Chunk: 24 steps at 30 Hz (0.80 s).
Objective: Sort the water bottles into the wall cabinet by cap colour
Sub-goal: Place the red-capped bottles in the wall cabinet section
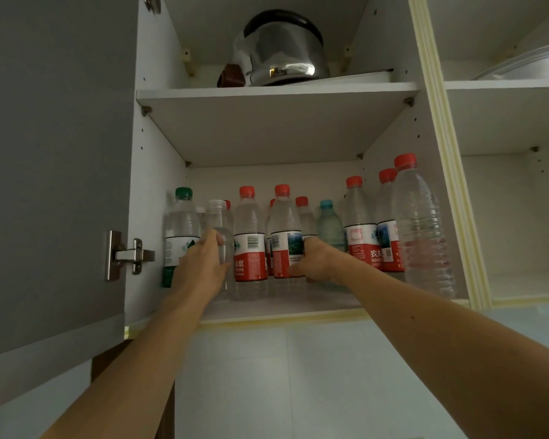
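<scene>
Both arms reach up into the lower shelf [267,310] of the open wall cabinet. My left hand [203,264] grips a clear bottle with a white cap [217,217], standing next to a green-capped bottle [182,217] at the far left. My right hand [314,261] holds a red-capped, red-labelled bottle [284,229] near the middle. Beside it stands another red-capped bottle [249,236], with more red caps behind. A teal-capped bottle [328,223] stands further back. Several red-capped bottles [358,223] fill the right side, the nearest [420,223] tall and clear.
A steel kettle [279,52] sits on the upper shelf. The grey cabinet door [54,172] hangs open at the left with its hinge [127,255]. To the right is another compartment [520,217], and a glass lid [526,64] lies above it. White tiled wall is below.
</scene>
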Each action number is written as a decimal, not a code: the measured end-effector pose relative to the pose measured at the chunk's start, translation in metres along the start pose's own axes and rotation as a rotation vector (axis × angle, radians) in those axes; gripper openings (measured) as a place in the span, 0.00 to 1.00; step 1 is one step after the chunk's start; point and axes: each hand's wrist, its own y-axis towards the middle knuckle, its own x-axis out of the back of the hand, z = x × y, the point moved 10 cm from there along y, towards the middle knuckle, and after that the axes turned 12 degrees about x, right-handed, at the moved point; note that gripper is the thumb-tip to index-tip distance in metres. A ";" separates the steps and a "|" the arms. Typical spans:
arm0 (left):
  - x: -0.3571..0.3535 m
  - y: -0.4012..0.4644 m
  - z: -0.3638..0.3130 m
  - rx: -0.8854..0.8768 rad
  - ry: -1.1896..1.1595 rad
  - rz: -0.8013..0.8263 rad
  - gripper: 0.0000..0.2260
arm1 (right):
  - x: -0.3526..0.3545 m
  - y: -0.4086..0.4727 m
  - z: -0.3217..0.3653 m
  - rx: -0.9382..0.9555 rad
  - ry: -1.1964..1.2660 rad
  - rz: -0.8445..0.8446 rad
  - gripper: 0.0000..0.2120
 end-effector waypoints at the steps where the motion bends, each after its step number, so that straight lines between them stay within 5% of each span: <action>1: 0.000 0.000 -0.001 -0.001 0.008 -0.001 0.19 | -0.001 0.001 0.001 0.004 0.009 0.003 0.20; 24: 0.008 -0.006 -0.004 -0.036 0.075 -0.046 0.21 | -0.011 -0.004 0.013 0.102 -0.074 -0.011 0.17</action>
